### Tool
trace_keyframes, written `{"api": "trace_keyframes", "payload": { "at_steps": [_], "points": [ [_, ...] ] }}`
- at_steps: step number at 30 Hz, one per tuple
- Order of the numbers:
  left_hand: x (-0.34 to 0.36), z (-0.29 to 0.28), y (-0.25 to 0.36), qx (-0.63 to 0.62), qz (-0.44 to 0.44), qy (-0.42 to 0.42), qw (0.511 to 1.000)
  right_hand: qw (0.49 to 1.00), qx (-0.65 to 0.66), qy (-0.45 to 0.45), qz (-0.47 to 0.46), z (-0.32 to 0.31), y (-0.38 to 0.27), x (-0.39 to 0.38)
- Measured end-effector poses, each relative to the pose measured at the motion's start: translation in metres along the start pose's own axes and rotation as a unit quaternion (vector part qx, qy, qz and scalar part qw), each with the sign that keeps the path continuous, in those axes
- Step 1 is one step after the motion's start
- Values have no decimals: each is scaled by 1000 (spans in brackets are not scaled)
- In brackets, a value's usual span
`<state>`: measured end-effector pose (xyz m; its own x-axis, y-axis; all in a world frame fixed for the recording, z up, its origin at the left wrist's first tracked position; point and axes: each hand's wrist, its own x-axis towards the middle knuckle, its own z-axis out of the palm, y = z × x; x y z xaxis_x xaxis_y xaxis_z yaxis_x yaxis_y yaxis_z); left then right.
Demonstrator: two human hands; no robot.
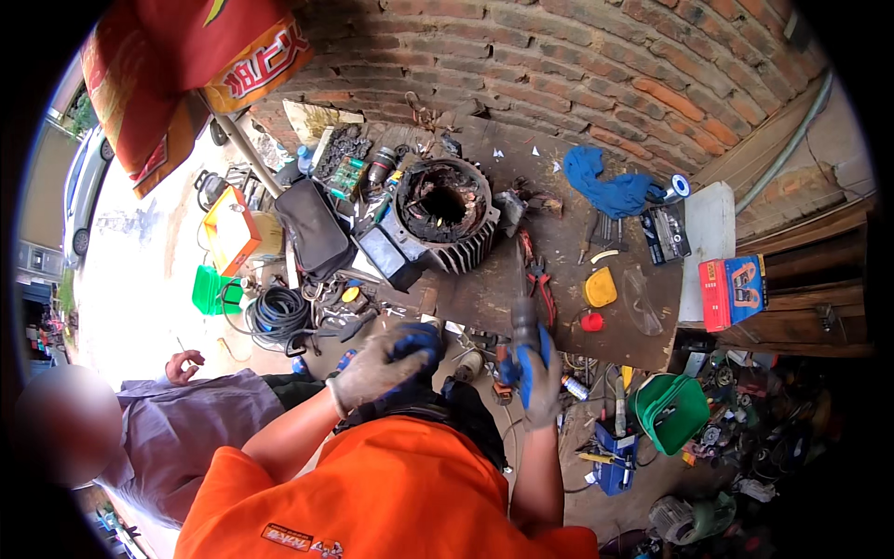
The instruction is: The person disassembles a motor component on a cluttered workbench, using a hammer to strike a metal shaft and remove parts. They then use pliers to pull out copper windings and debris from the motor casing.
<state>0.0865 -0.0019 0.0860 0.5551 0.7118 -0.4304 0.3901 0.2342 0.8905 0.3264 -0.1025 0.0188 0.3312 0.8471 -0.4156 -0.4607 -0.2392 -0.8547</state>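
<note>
Both my hands wear grey gloves with blue palms. My right hand (533, 371) is closed around the handle of a long, thin screwdriver-like tool (522, 296) whose shaft points away from me over the dark workbench (494, 289). My left hand (384, 365) is curled at the bench's near edge over a dark object (424, 396) in front of my chest; whether it grips that object is hidden. A burnt, finned electric motor housing (447, 212) lies open-end up at the middle of the bench, well beyond both hands.
Red pliers (540, 279), a yellow pad (601, 287) and a blue cloth (605, 191) lie on the bench. A black bag (312, 228) and coiled cable (279, 315) are to the left. Another person in a lilac shirt (186, 429) sits at my left. A brick wall (559, 65) stands behind.
</note>
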Motion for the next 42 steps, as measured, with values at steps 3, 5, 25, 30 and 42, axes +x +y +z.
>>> {"api": "trace_keyframes", "payload": {
  "at_steps": [3,5,25,30,42],
  "points": [
    [27,29,-3,-8,-22,-85,996,971,227,-44,59,-38,8,-54],
    [38,48,13,-190,-9,-128,973,934,311,-164,68,-60,23,-77],
    [-31,73,79,-296,87,-145,940,824,475,-290,109,-38,61,-115],
    [-36,59,69,-267,116,-183,939,830,466,-301,57,-31,68,-122],
    [-43,5,29,-408,-77,-359,836,842,479,-247,16,29,103,-156]
  ]
}}
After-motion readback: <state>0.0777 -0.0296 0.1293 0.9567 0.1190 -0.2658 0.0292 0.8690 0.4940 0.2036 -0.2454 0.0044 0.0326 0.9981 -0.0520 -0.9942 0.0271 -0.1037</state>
